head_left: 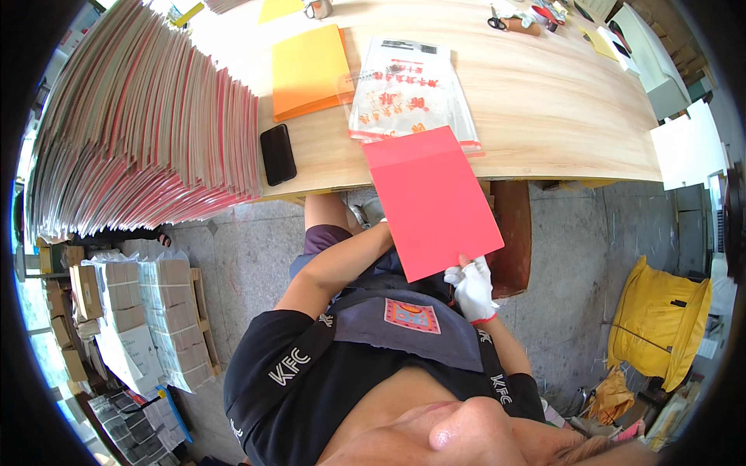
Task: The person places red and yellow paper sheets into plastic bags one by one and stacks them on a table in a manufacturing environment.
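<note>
A flat pink-red paper piece (pixel 435 210), with a crease across its far end, is held tilted in front of me at the table's near edge. My right hand (pixel 472 289), in a white glove with the thumb tip bare, pinches its near right edge. My left hand (pixel 384 221) reaches behind its left side; only a bit of white glove shows at the wrist and the fingers are hidden. Just beyond the paper lie clear plastic bags (pixel 404 89) with red print. To their left is a stack of orange-yellow paper (pixel 311 70).
A tall stack of pink and grey paper pieces (pixel 148 116) fills the left of the wooden table (pixel 559 116). Near it lies a black phone (pixel 278 155). Scissors (pixel 496 20) lie at the far right. A brown stool (pixel 511 233) stands below; a yellow bag (pixel 660 322) sits right.
</note>
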### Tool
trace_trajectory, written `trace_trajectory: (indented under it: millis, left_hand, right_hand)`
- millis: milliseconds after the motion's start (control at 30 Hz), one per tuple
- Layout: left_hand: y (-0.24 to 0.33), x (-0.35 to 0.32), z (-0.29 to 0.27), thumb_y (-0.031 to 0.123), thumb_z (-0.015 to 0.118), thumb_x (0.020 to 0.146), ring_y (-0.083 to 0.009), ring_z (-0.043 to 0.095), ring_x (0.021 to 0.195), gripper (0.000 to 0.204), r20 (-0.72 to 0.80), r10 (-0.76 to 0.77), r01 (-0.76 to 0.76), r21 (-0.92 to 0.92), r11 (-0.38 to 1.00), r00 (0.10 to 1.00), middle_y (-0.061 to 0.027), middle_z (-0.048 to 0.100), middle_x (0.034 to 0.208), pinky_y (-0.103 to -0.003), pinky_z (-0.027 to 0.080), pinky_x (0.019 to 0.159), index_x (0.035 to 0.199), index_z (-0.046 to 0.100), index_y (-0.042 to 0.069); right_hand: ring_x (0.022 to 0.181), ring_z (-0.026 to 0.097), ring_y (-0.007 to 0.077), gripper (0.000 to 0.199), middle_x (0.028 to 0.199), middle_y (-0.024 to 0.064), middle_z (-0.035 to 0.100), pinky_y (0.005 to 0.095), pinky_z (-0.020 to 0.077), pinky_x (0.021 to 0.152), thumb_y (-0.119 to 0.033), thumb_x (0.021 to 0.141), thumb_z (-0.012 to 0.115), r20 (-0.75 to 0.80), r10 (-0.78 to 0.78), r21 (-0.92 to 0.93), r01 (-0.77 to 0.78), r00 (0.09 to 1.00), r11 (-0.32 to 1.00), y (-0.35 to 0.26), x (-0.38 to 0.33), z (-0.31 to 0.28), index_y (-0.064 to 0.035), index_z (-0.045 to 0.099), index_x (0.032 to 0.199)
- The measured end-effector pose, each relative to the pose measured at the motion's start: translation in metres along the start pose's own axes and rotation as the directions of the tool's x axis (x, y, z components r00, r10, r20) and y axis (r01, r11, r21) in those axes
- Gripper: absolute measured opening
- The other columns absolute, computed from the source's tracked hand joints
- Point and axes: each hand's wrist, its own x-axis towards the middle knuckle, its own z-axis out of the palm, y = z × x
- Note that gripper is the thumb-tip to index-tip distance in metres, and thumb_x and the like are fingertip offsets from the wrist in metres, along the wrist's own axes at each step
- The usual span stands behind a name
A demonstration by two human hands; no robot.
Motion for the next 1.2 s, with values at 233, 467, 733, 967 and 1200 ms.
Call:
trace_trajectory:
  millis: [233,467,733,967,1200]
  left_hand:
    - [0.01,-0.003,-0.013,0.026,0.054,0.094,-0.0249,0.06,0.101,0.046,-0.024,0.024,-0.022,0.067,0.998,0.999,-0.0146,0.058,0.118,-0.035,0.053,0.081,0.133,0.041,0.006]
    - [0.008,-0.008,-0.022,0.025,0.054,0.094,-0.0239,0.061,0.099,0.042,-0.034,0.014,-0.011,0.094,0.996,0.999,-0.0139,0.059,0.115,-0.033,0.053,0.079,0.13,0.045,0.006]
    - [0.014,-0.022,-0.04,0.024,0.054,0.094,-0.0227,0.061,0.097,0.038,-0.041,0.017,-0.011,0.151,0.989,0.999,-0.0131,0.06,0.113,-0.032,0.053,0.077,0.126,0.049,0.005]
    - [-0.016,-0.026,-0.079,0.023,0.054,0.094,-0.0216,0.062,0.095,0.035,-0.038,0.008,0.0,0.214,0.977,0.999,-0.0125,0.062,0.111,-0.03,0.053,0.076,0.123,0.053,0.005]
    - [-0.059,0.017,-0.16,0.016,0.05,0.095,-0.0194,0.062,0.097,0.029,-0.102,0.151,0.003,0.837,0.548,0.983,-0.0112,0.064,0.11,-0.031,0.052,0.08,0.119,0.06,0.005]
  right_hand:
    - [0.065,0.064,0.0161,0.025,0.098,0.0109,0.063,0.0274,0.0545,0.055,-0.012,0.096,0.051,-0.026,-0.063,-0.075,0.061,0.998,0.995,-0.009,-0.016,0.033,-0.004,0.049,0.119]
    - [0.064,0.064,0.0167,0.028,0.098,0.0119,0.063,0.0277,0.0543,0.054,-0.013,0.095,0.053,0.04,-0.065,-0.114,0.069,0.997,0.991,-0.013,-0.019,0.015,-0.0032,0.047,0.121]
    - [0.06,0.063,0.0172,0.027,0.094,0.0121,0.064,0.028,0.0532,0.051,-0.011,0.093,0.052,0.073,-0.109,-0.104,0.116,0.991,0.988,0.005,-0.025,0.009,-0.0028,0.048,0.119]
    - [0.068,0.067,0.0205,0.028,0.101,0.0114,0.063,0.0329,0.058,0.058,-0.012,0.094,0.054,0.05,-0.103,0.026,0.102,0.993,0.994,0.014,-0.006,0.025,-0.0045,0.048,0.12]
    - [0.116,0.053,0.034,0.041,0.123,0.0207,0.05,0.0421,0.0455,0.103,-0.018,0.099,0.047,0.137,0.032,0.483,-0.095,0.99,0.87,0.026,0.088,0.058,0.0004,0.037,0.135]
